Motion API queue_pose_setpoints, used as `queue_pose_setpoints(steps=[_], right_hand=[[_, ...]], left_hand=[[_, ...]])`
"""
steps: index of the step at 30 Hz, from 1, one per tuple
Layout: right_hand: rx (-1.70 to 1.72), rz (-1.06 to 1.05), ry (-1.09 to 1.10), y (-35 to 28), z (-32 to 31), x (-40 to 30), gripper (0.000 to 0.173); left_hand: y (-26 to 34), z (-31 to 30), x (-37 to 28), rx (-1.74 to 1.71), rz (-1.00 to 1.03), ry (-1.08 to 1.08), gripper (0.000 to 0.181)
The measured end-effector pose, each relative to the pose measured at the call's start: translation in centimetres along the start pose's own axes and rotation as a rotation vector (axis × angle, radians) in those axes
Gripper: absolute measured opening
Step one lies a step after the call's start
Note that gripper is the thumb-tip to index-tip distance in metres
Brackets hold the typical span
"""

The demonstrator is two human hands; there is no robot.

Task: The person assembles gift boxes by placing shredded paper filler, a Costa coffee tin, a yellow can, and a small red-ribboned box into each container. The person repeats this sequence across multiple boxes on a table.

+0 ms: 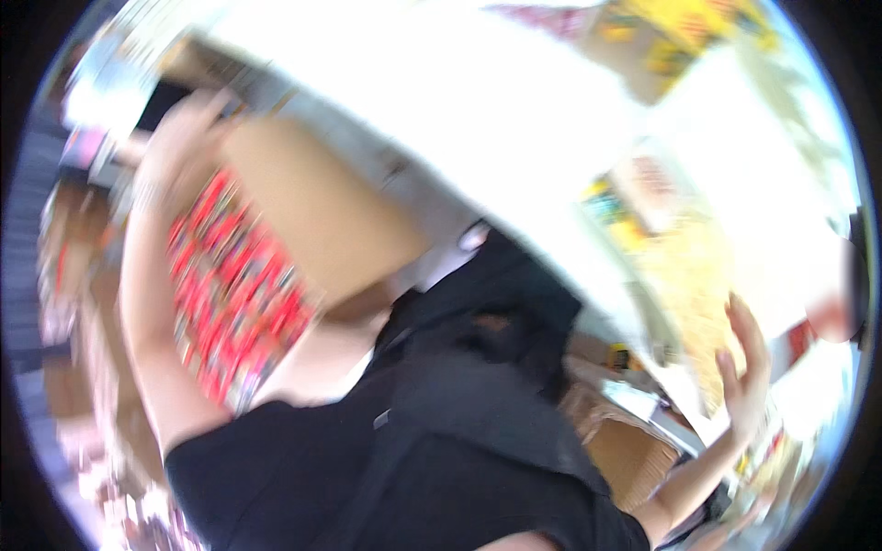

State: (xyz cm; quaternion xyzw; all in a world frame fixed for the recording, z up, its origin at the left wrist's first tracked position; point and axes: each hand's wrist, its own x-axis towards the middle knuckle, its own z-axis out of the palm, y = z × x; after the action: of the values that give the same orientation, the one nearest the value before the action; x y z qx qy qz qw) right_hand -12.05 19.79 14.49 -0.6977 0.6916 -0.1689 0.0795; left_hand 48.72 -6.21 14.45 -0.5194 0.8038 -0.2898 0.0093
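The view is blurred. On the left, my left hand (182,134) reaches out to the far end of a cardboard box (324,206). Its fingers are close to the box edge; whether they grip it cannot be told. Many small red packaged items (238,282) fill the open box, packed in rows beside its broad brown side or flap. On the right, my right hand (747,372) is raised with fingers apart and nothing in it. Below it in the picture are a white table edge and a yellowish surface.
A bright white table (441,103) crosses the view, with yellow packages (689,27) at its far right. Another open cardboard box (627,454) stands beside me at the lower right. Stacked cartons (76,392) line the left. Part of another person (837,296) shows at the right rim.
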Motion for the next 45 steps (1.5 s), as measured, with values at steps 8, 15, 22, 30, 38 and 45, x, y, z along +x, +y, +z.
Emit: queue_pose_setpoints(steps=[8,15,22,30,38,45], right_hand=[[0.412,-0.02,0.851,6.7,-14.1,16.9,0.031],[-0.444,0.477,0.592,19.1,-17.5,25.4,0.041],[-0.17,0.321,0.055,10.5,-11.2,35.3,0.072],[0.182,0.478,-0.164,10.6,-7.1,36.7,0.04],[1.373,-0.239,0.103,7.9,-16.2,15.1,0.067],[0.018,0.324,0.02,-6.2,5.9,8.0,0.069]], left_hand=[[9.8,-1.7,6.8,-1.486,0.095,-0.315,0.045],[33.9,0.8,23.5,-1.86,0.259,-0.194,0.039],[36.5,1.5,22.6,-2.113,0.279,-0.281,0.029],[35.8,0.2,18.1,-2.22,0.041,-0.183,0.02],[36.6,1.5,18.9,-2.016,0.013,0.103,0.02],[37.1,2.3,19.4,-2.026,0.03,0.126,0.021]])
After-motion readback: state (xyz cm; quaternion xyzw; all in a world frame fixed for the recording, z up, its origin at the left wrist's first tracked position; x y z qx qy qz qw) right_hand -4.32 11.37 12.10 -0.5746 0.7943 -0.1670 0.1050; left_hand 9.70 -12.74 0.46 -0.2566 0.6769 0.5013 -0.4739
